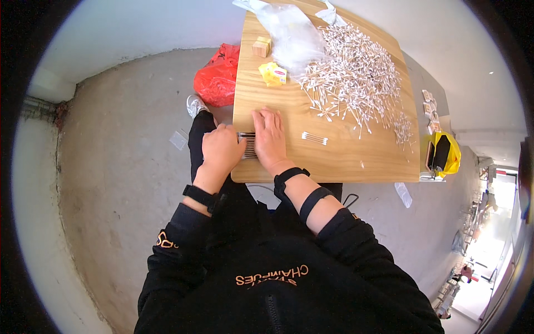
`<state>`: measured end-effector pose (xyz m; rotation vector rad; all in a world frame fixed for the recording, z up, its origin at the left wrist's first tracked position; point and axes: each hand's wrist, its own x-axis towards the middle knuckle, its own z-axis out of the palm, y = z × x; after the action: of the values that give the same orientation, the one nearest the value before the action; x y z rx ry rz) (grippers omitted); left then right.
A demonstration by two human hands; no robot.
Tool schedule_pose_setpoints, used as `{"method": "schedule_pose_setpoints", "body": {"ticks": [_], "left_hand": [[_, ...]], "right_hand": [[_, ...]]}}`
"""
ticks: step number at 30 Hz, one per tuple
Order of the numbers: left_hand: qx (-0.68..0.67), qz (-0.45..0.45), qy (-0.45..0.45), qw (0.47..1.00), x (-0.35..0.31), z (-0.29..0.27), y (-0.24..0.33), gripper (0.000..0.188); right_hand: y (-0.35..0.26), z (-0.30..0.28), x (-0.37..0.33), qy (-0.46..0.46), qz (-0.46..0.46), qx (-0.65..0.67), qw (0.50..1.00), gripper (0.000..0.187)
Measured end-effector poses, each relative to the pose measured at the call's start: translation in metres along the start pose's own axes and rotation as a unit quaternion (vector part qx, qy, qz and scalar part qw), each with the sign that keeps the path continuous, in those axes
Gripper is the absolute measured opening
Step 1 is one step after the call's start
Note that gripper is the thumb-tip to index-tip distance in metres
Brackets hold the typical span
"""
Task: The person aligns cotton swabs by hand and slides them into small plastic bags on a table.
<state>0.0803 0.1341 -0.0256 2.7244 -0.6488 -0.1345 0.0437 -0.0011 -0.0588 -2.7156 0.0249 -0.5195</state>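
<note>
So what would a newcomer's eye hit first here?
The big, messy pile of cotton swabs across the far right part of the wooden table. Next, the bright red bag beside the table's left edge, then the left grip and right grip on either side of a striped item at the near-left corner.

Light brown grain streaks the tan table [356,158] at upper centre, the cotton swabs [361,78] at upper right are tan with white tips, the bundle [250,147] at mid-frame has dark and pale stripes, the bag [217,80] at upper left is red, and the jacket [267,253] at lower centre is black, lettered in orange.
</note>
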Motion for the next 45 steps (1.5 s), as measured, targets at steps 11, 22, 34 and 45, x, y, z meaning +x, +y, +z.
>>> {"method": "schedule_pose_setpoints", "body": {"ticks": [11,22,34,45], "left_hand": [[0.086,-0.002,-0.107,0.991,0.027,-0.01,0.013,0.025],[0.05,0.088,-0.012,0.995,0.018,-0.001,0.004,0.016],[-0.108,0.182,0.04,0.977,0.008,-0.015,-0.028,0.019],[0.088,0.482,0.045,0.87,0.042,-0.021,-0.023,0.006]], "right_hand": [[0.006,0.004,-0.001,0.004,-0.001,0.001,1.0,0.041],[0.002,0.003,0.0,0.006,-0.011,0.036,0.999,0.045],[0.001,-0.001,0.003,-0.013,-0.026,-0.002,1.0,0.037],[0.003,0.002,0.002,0.001,-0.029,0.021,0.999,0.037]]}}
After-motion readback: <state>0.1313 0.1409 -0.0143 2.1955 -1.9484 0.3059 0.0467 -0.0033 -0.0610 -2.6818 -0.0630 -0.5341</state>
